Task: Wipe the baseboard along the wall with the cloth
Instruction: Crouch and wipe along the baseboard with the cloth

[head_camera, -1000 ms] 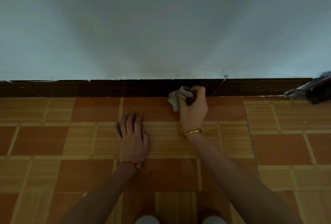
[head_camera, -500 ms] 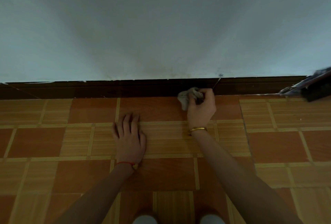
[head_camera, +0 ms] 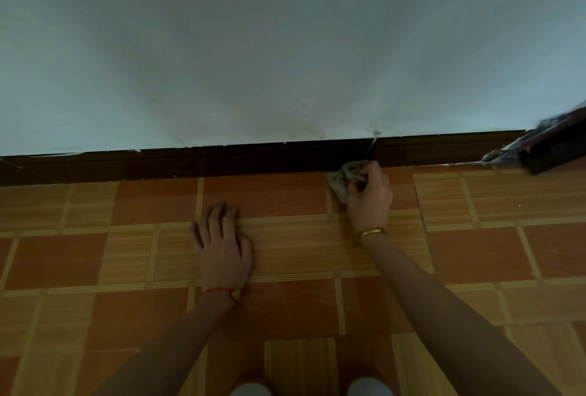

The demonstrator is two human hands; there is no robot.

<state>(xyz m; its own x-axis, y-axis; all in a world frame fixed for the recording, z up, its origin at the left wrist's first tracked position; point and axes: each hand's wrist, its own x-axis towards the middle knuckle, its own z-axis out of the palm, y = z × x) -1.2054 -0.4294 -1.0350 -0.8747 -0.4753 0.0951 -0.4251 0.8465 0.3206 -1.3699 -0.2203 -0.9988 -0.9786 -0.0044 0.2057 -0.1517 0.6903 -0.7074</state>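
The right hand has its fingers curled round a crumpled grey cloth, gripping it in a bunch. The cloth sticks out to the left of the knuckles and is pressed against the foot of the dark brown baseboard, right where the baseboard meets the floor. The lower part of the cloth hangs onto the floor tile just in front of the baseboard. A gold bracelet sits on the right wrist.

The left hand holds nothing. It lies flat, palm down on the floor, fingers straight and close together, pointing toward the wall. It is well back from the baseboard and apart from the cloth, to the left of the right hand. A red string circles the left wrist.

The baseboard runs along the far edge of the floor, from the left edge of the view toward the right, below the pale wall. A thin pale streak crosses the baseboard just above the cloth. At the far right edge of the floor, a dark, blurred object lies against the baseboard; what it is cannot be told.
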